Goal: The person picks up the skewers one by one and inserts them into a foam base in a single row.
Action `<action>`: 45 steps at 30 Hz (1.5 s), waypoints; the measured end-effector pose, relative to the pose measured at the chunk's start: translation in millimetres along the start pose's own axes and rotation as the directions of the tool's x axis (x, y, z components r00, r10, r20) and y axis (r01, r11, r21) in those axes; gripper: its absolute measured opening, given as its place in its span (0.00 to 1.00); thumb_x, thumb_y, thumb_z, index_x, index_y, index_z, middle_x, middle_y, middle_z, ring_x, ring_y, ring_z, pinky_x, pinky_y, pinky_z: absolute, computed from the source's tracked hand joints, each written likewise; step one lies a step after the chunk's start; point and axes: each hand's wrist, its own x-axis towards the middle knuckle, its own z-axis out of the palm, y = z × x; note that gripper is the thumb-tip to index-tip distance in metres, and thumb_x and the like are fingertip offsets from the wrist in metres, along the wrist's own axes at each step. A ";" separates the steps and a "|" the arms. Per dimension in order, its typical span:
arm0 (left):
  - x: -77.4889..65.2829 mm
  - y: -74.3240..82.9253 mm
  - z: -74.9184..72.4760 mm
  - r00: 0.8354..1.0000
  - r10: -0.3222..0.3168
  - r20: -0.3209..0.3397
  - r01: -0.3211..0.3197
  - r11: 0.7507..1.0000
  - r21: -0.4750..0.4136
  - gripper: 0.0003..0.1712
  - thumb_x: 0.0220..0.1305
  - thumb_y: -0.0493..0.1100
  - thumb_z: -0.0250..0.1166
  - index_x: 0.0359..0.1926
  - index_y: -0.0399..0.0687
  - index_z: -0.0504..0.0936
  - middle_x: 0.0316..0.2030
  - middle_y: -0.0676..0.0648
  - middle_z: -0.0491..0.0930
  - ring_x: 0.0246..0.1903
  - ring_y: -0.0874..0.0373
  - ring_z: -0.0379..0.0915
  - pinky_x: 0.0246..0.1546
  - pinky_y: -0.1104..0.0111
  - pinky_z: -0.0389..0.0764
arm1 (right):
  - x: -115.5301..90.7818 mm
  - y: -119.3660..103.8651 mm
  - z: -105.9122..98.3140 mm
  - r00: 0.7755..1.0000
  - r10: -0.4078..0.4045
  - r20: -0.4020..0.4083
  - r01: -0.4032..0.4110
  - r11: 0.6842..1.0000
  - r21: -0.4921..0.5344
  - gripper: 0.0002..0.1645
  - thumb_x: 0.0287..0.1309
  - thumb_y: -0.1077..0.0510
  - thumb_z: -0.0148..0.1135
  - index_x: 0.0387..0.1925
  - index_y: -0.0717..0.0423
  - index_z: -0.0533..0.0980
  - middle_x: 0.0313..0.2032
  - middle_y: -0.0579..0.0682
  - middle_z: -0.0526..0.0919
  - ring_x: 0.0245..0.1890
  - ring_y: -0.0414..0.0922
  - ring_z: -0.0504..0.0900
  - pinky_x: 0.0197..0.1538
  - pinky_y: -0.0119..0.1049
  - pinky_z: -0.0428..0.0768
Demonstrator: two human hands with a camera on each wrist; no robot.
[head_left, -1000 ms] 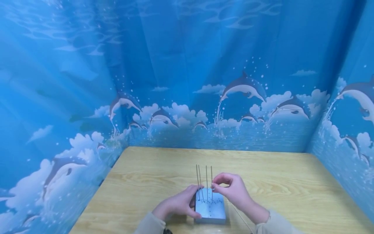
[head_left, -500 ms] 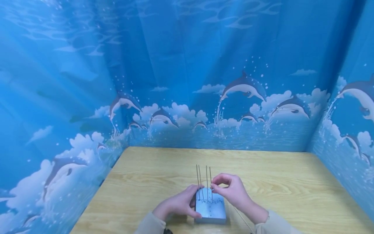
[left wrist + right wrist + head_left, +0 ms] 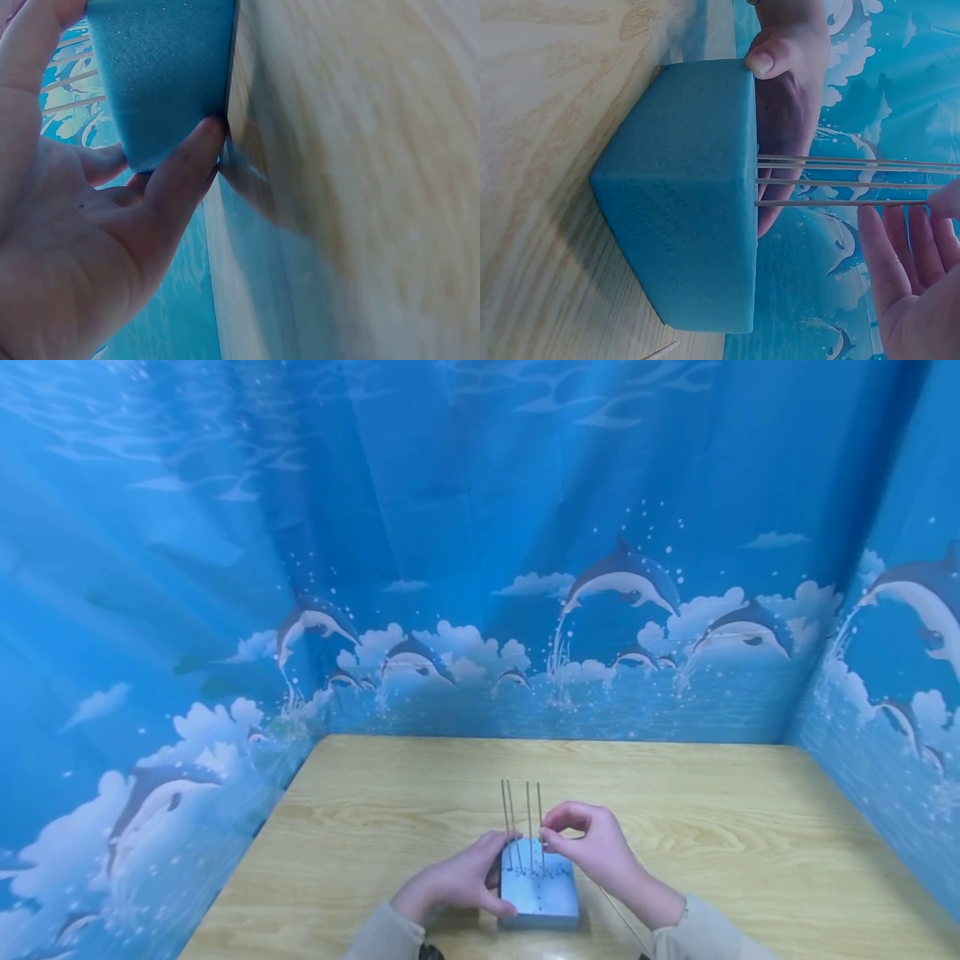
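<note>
A light-blue foam block (image 3: pixel 538 897) with a dotted, holed top sits on the table, its side (image 3: pixel 675 247) facing the right wrist view. Several thin wooden sticks stand up from its top, most of them upright and one slightly tilted. My left hand (image 3: pixel 461 877) grips the block's left side, thumb at the near corner and fingers round the far side; in the left wrist view the hand (image 3: pixel 82 225) holds the block's edge. With thumb and fingertips, my right hand (image 3: pixel 600 847) pinches the rightmost stick (image 3: pixel 540 810) above the block. The stick's lower end meets the block's top.
Another thin stick (image 3: pixel 624 914) lies on the wooden table (image 3: pixel 405 777) beneath my right forearm. Blue curtains (image 3: pixel 465 568) printed with dolphins enclose the table's back and sides. Dark bands show at my sleeve ends.
The top of the rightmost stick has shifted slightly left, toward the neighbouring stick, with my right fingers still on it. My left hand and the block keep their place; the head view has tilted slightly.
</note>
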 end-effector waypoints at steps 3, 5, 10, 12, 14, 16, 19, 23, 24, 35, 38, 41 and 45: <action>-0.2 -0.8 0.9 1.000 -0.026 0.003 0.026 1.000 -0.011 0.58 0.42 0.56 0.79 0.73 0.54 0.59 0.64 0.53 0.67 0.64 0.58 0.65 0.71 0.58 0.67 | -0.5 0.3 -0.3 1.000 -0.005 0.016 0.005 1.000 0.021 0.13 0.55 0.66 0.68 0.39 0.72 0.79 0.37 0.64 0.85 0.34 0.42 0.86 0.40 0.33 0.88; -0.1 -1.7 1.7 0.999 -0.042 0.005 0.042 0.999 -0.019 0.59 0.42 0.56 0.79 0.73 0.55 0.59 0.65 0.53 0.67 0.66 0.58 0.64 0.72 0.57 0.66 | -1.0 0.2 -0.2 1.000 -0.001 0.022 0.000 1.000 0.029 0.14 0.55 0.66 0.67 0.40 0.74 0.78 0.37 0.64 0.85 0.34 0.42 0.86 0.40 0.33 0.88; 0.0 -3.6 2.6 0.999 -0.049 0.000 0.049 0.999 -0.024 0.58 0.42 0.56 0.79 0.73 0.56 0.59 0.65 0.54 0.67 0.66 0.58 0.64 0.72 0.56 0.66 | -0.2 -1.2 0.4 0.999 0.027 0.023 -0.027 1.000 0.012 0.14 0.56 0.65 0.67 0.40 0.73 0.78 0.36 0.60 0.85 0.35 0.43 0.86 0.41 0.33 0.88; -0.1 -3.0 2.5 0.999 -0.046 -0.002 0.046 0.999 -0.020 0.58 0.42 0.56 0.79 0.73 0.55 0.59 0.64 0.54 0.67 0.65 0.58 0.65 0.72 0.57 0.66 | 0.5 -1.2 0.2 0.999 0.037 0.023 -0.037 0.999 -0.002 0.13 0.56 0.64 0.68 0.40 0.70 0.79 0.36 0.57 0.85 0.35 0.45 0.86 0.41 0.33 0.88; 0.3 -1.6 2.1 0.999 -0.049 -0.002 0.049 0.999 -0.012 0.59 0.42 0.57 0.79 0.73 0.55 0.58 0.65 0.53 0.67 0.65 0.58 0.64 0.72 0.57 0.66 | 0.8 -1.4 -0.4 0.999 0.039 0.023 -0.038 0.999 -0.010 0.12 0.55 0.64 0.68 0.39 0.69 0.79 0.36 0.57 0.85 0.35 0.47 0.87 0.40 0.33 0.88; 0.6 0.3 1.3 0.999 -0.050 -0.002 0.050 0.999 -0.006 0.59 0.42 0.57 0.79 0.73 0.55 0.58 0.66 0.52 0.66 0.66 0.57 0.64 0.72 0.57 0.66 | 1.1 -1.2 -1.4 0.999 0.030 0.026 -0.030 1.000 -0.011 0.11 0.55 0.64 0.68 0.38 0.68 0.80 0.36 0.58 0.85 0.36 0.48 0.86 0.41 0.34 0.88; 1.1 2.5 -0.1 0.999 -0.042 -0.005 0.042 0.999 0.000 0.59 0.42 0.57 0.79 0.73 0.53 0.58 0.66 0.51 0.66 0.67 0.56 0.63 0.72 0.56 0.65 | 1.1 -1.8 -3.4 0.999 0.005 0.035 -0.004 1.000 -0.012 0.10 0.55 0.65 0.68 0.38 0.68 0.79 0.36 0.60 0.85 0.37 0.50 0.86 0.41 0.34 0.88; 0.9 2.2 -1.0 1.000 -0.013 -0.013 0.013 1.000 0.010 0.60 0.42 0.56 0.79 0.74 0.51 0.57 0.66 0.51 0.66 0.66 0.56 0.64 0.72 0.57 0.66 | 1.8 -4.5 -7.7 0.999 -0.018 0.049 0.018 1.000 0.002 0.11 0.57 0.65 0.67 0.39 0.70 0.79 0.37 0.61 0.85 0.38 0.55 0.86 0.41 0.35 0.88; 0.8 2.1 -1.1 1.000 -0.011 -0.012 0.012 1.000 0.010 0.60 0.42 0.56 0.79 0.74 0.51 0.57 0.66 0.51 0.66 0.66 0.56 0.64 0.72 0.57 0.66 | 2.0 -4.9 -9.1 0.999 -0.017 0.050 0.017 1.000 0.005 0.11 0.57 0.64 0.67 0.39 0.70 0.79 0.37 0.61 0.84 0.39 0.56 0.86 0.42 0.35 0.88; 0.0 2.5 2.3 1.000 -0.019 -0.002 0.019 1.000 -0.014 0.60 0.42 0.56 0.79 0.74 0.51 0.57 0.65 0.51 0.67 0.65 0.57 0.64 0.72 0.57 0.65 | 2.1 -4.8 -41.9 1.000 0.005 -0.030 -0.006 1.000 -0.014 0.12 0.59 0.66 0.64 0.41 0.74 0.77 0.38 0.61 0.84 0.38 0.47 0.86 0.43 0.36 0.88; -0.1 2.8 2.0 1.000 -0.020 -0.006 0.020 1.000 -0.016 0.60 0.42 0.55 0.79 0.74 0.51 0.56 0.65 0.51 0.67 0.66 0.56 0.64 0.73 0.56 0.64 | 2.8 -5.1 -57.0 0.998 0.024 -0.064 -0.027 0.999 -0.036 0.12 0.60 0.67 0.63 0.42 0.74 0.77 0.39 0.61 0.84 0.38 0.42 0.86 0.43 0.36 0.88; -0.3 2.2 1.2 1.000 -0.013 -0.007 0.013 1.000 -0.008 0.60 0.43 0.55 0.79 0.74 0.51 0.57 0.66 0.50 0.66 0.66 0.55 0.64 0.73 0.55 0.64 | 2.9 -4.9 -72.4 0.995 0.042 -0.095 -0.049 0.997 -0.064 0.13 0.61 0.66 0.62 0.44 0.73 0.77 0.40 0.61 0.85 0.38 0.39 0.85 0.44 0.36 0.88; -0.1 1.3 0.4 1.000 -0.018 -0.004 0.018 1.000 0.006 0.60 0.43 0.55 0.78 0.74 0.52 0.57 0.66 0.50 0.66 0.67 0.55 0.63 0.73 0.56 0.63 | 1.6 -4.3 -91.5 0.990 0.064 -0.122 -0.078 0.990 -0.115 0.15 0.63 0.63 0.62 0.47 0.72 0.77 0.42 0.60 0.85 0.38 0.36 0.85 0.44 0.34 0.88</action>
